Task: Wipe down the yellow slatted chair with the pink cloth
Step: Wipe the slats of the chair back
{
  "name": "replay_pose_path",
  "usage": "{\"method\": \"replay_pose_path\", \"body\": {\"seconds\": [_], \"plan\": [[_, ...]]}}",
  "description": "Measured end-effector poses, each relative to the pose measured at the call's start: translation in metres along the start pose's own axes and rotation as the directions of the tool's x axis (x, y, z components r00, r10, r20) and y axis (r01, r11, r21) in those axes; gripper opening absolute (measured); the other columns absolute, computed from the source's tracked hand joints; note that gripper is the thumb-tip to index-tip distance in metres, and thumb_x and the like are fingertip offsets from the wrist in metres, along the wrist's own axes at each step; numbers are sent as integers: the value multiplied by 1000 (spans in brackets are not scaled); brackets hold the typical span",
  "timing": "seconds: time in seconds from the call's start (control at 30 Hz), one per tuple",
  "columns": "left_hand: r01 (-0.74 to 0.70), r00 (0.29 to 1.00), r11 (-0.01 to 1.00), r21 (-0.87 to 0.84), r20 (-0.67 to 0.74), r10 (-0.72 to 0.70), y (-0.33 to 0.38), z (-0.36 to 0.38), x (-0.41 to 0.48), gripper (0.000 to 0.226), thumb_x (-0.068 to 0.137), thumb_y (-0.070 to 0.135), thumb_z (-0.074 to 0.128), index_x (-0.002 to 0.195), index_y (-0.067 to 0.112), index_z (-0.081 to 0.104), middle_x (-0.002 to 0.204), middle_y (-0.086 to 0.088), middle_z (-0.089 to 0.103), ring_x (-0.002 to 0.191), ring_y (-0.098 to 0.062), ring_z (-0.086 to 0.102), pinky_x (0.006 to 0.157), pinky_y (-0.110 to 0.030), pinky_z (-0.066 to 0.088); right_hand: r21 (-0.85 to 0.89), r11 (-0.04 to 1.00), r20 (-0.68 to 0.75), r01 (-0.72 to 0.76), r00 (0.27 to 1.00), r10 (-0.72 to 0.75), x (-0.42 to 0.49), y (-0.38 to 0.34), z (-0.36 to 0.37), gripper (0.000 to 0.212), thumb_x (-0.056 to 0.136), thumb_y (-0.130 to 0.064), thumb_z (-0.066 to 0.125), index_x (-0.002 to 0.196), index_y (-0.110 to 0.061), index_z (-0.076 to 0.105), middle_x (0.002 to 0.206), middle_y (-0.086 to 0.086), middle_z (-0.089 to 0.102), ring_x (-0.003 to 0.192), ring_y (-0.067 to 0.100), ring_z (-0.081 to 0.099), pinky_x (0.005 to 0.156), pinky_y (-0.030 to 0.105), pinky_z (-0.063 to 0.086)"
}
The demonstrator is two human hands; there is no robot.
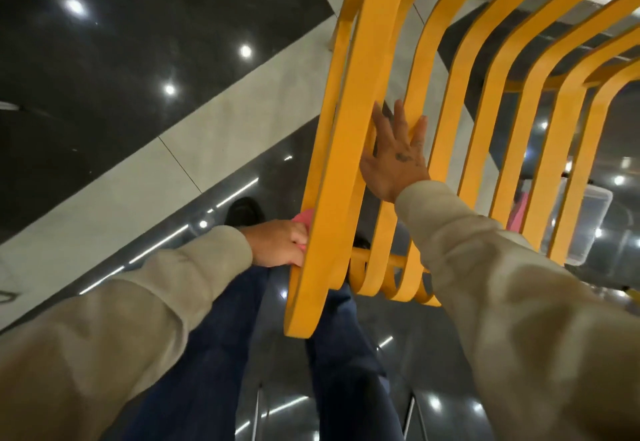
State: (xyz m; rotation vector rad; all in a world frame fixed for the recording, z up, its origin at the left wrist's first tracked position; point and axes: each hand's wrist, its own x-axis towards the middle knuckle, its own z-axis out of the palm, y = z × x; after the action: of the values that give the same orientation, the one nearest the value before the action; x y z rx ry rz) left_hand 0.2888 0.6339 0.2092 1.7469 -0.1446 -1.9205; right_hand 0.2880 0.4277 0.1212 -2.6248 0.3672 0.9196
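Left hand (280,244) is clamped round the pink cloth (304,217), pressing it against the outer edge of the chair (356,94) on its end slat (329,239), low down near the crossbar (394,261). The right hand (394,166) lies flat on the chair's neighbouring slats, fingers straight and spread, steadying the frame. The good play here, I'd say, is firm pressure and one long run up that slat, cloth wrapped over face and edge, with the flat hand bracing so the chair can't rock.

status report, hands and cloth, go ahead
Left grip holds pink cloth against outer slat of yellow chair. Right grip flat on slats, fingers straight. Clear tub behind slats, not in the wipe path.
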Motion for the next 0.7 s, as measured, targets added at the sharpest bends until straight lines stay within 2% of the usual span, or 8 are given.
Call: {"method": "replay_pose_path", "body": {"seconds": [0.1,0.17,0.2,0.23,0.33,0.43,0.57,0.7], "plan": [[13,999,994,-113,33,-9,-17,9,-4,36,92,6,56,64,21,41,69,3,44,63,-5,42,73,-23,43,100,995,89,-11,996,3,-20,-2,-4,74,96,-63,22,158,-32,-2,166,1,-14,148,36,-25,119,46,-12],[0,998,981,-192,68,13,-22,13,-10,22,76,22,67,65,10,52,71,-10,53,66,-14,52,77,-22,48,138,990,121,-21,993,4,-37,-2,-7,68,102,-55,28,158,-33,-2,165,-1,-17,147,37,-27,119,47,-9],[10,996,958,-285,88,15,-24,12,-13,16,70,21,71,68,8,62,74,-11,60,70,-17,58,78,-23,50,141,989,123,-32,992,14,-41,-1,-6,67,102,-54,28,158,-34,-3,165,-2,-17,146,36,-28,120,47,-5],[24,994,916,-400,110,22,-28,12,-16,6,69,14,72,71,8,71,79,-9,68,75,-18,65,78,-25,52,153,988,136,-32,991,11,-42,2,-3,67,102,-55,27,158,-34,-3,165,-3,-17,146,36,-28,120,47,-3],[58,977,748,-662,192,94,-30,12,-32,21,74,4,60,77,10,80,93,-9,75,88,-18,72,76,-26,57,154,988,113,18,993,-36,-46,2,6,65,102,-56,19,158,-31,-2,166,0,-13,149,29,-24,120,51,-10],[19,986,639,-769,119,114,-24,13,-41,26,73,3,55,71,9,80,83,-8,76,76,-17,74,68,-26,58,141,988,90,57,993,-70,-48,-1,0,60,106,-46,17,159,-25,1,166,5,-8,150,17,-20,118,48,-22],[-94,983,538,-838,7,183,0,8,-43,31,75,6,49,66,9,79,71,-7,75,65,-18,72,68,-27,61,206,976,76,64,994,-81,-46,3,3,57,106,-46,17,159,-25,8,167,4,0,151,15,-16,119,48,-20],[-178,966,373,-911,-88,244,15,-8,-41,31,82,14,48,87,10,78,83,-7,75,74,-19,72,73,-30,60,176,980,118,97,986,-119,-42,5,0,59,103,-47,24,156,-22,24,167,0,4,152,16,-13,119,50,-17]]}}
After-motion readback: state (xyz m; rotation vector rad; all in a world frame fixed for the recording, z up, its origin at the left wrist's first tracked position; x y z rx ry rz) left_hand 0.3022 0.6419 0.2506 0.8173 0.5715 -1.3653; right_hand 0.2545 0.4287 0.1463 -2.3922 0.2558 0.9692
